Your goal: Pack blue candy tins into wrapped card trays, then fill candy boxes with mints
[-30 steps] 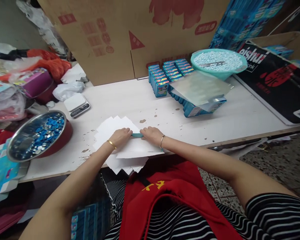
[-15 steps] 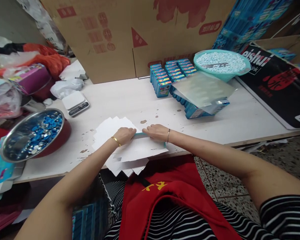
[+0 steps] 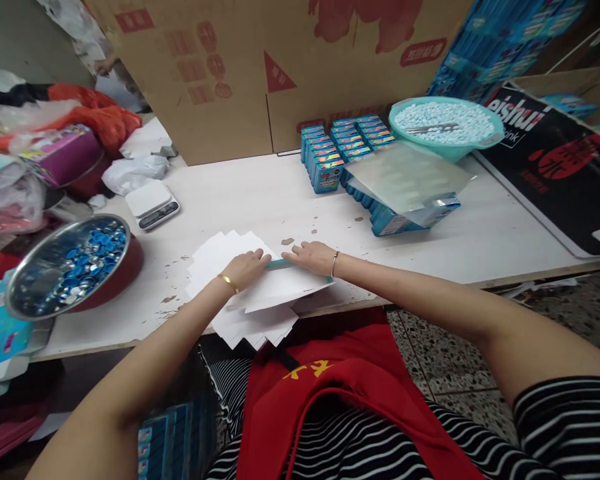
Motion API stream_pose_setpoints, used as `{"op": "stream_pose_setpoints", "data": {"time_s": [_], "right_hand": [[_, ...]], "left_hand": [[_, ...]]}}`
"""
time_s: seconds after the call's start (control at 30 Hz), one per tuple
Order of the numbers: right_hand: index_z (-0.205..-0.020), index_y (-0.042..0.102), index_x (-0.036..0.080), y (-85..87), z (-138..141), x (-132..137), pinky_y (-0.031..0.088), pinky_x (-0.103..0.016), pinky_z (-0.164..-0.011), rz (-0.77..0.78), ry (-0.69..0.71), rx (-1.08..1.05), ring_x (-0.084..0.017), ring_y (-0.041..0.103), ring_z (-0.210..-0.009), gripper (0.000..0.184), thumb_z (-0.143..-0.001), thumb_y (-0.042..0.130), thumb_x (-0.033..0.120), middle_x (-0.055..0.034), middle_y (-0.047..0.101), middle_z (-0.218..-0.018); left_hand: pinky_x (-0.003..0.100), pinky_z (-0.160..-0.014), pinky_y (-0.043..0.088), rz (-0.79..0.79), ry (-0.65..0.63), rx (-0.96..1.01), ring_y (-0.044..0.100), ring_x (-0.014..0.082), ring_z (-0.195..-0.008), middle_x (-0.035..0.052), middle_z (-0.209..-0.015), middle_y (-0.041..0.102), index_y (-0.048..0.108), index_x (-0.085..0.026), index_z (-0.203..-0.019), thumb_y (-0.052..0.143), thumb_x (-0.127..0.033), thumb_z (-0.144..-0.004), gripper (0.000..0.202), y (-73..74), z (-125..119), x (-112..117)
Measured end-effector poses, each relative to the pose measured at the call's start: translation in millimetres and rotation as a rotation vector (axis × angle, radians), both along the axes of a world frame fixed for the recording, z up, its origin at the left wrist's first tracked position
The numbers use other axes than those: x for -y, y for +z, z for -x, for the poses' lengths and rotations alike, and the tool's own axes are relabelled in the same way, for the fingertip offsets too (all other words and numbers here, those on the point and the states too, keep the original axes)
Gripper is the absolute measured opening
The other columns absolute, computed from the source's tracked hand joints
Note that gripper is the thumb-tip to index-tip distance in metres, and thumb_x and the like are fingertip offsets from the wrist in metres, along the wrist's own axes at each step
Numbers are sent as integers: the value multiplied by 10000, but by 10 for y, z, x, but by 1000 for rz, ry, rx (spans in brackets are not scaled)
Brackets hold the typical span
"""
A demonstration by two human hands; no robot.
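Two bare arms reach across a red apron (image 3: pixel 263 413) to a fan of white card sheets (image 3: pixel 217 257), whose near corners overhang the edge of the white table (image 3: pixel 235 190). One white card (image 3: pixel 290 287) lies on the fan, its far edge showing teal. The left hand (image 3: pixel 247 268) and the right hand (image 3: pixel 311 258) sit a little apart with bent fingers on that edge, probably to keep the fold line straight; whether the thumbs pinch from beneath I cannot tell. Brown blotches mark the tabletop. To the left, a steel bowl (image 3: pixel 126 275) of blue pieces and a white scale (image 3: pixel 150 203) stand aside, seemingly leaving elbow room. Farther off, small blue boxes (image 3: pixel 327 177) stand in rows beside a turquoise tub (image 3: pixel 453 151) of pale pellets, and a large carton (image 3: pixel 230 127) walls off the back.
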State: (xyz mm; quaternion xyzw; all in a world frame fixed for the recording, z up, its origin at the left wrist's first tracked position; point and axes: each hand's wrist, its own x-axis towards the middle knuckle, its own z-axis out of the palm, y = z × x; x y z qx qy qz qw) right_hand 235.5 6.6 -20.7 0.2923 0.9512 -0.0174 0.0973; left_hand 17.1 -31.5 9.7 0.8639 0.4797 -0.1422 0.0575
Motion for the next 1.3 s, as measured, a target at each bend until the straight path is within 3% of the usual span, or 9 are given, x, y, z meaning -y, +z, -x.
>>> {"op": "stream_pose_setpoints", "data": {"time_s": [0.13,0.23,0.37,0.53,0.67,0.8,0.97,1.13,1.3], "right_hand": [[-1383,361,243,-30,-45,-17,365,-287,-647,22,-22,-39,-209,568,-893,460,-938,331,128,-126,594,-1132],[-1375,390,270,-41,-54,-103,373,-291,-674,80,-32,-71,-205,576,-902,465,-938,328,123,-108,604,-1123],[-1367,403,238,119,-89,-199,415,-311,-781,240,-117,-240,-212,564,-992,423,-947,433,269,-94,603,-1156],[-1323,430,147,201,-201,262,391,-415,-953,52,-61,-570,-260,450,-1196,494,-913,503,414,-148,534,-1273],[-1370,381,79,-155,-264,716,364,-471,-999,-96,-38,-471,-300,413,-1259,533,-910,515,312,-205,473,-1361],[-1354,413,77,-397,-254,804,363,-474,-999,-155,-93,-422,-284,436,-1255,422,-939,381,146,-206,480,-1364],[-1227,537,128,-376,-241,787,381,-421,-940,-132,-69,-447,-264,441,-1206,345,-922,382,88,-182,524,-1288],[-1110,573,127,-357,-245,776,382,-346,-765,-79,-114,-396,-231,463,-902,274,-931,365,109,-117,578,-938],[-872,610,129,-346,-229,740,338,-320,-708,-38,-147,-398,-220,424,-831,221,-919,394,122,-121,565,-913]], "left_hand": [[371,-885,422,55,-101,328,537,242,-1039,121,-1202,556,441,-195,-1305,490,-507,-868,539,225,-2,392],[306,-801,441,246,-94,421,588,185,-917,73,-1041,635,575,-212,-1134,411,-369,-924,310,211,-40,588],[275,-707,446,414,121,562,595,146,-776,18,-870,661,587,-210,-977,455,-306,-889,185,9,-7,396],[245,-591,431,553,248,696,541,120,-657,-22,-739,585,506,-198,-952,554,-316,-810,191,-172,93,71],[316,-735,451,256,139,573,560,166,-807,44,-904,617,551,-186,-994,490,-341,-872,206,-147,39,283],[457,-902,377,-134,24,278,508,295,-1038,153,-1142,560,444,-183,-1322,550,-492,-834,587,-133,-29,611],[399,-802,419,-156,-35,216,510,263,-973,147,-1076,563,460,-179,-1309,459,-331,-906,431,-281,-15,741],[374,-755,422,-272,-21,263,497,237,-881,126,-998,589,568,-183,-1152,408,-285,-930,293,-348,-17,793],[345,-706,406,-247,1,267,500,214,-794,89,-842,593,631,-189,-972,406,-246,-928,235,-361,-26,816]]}}
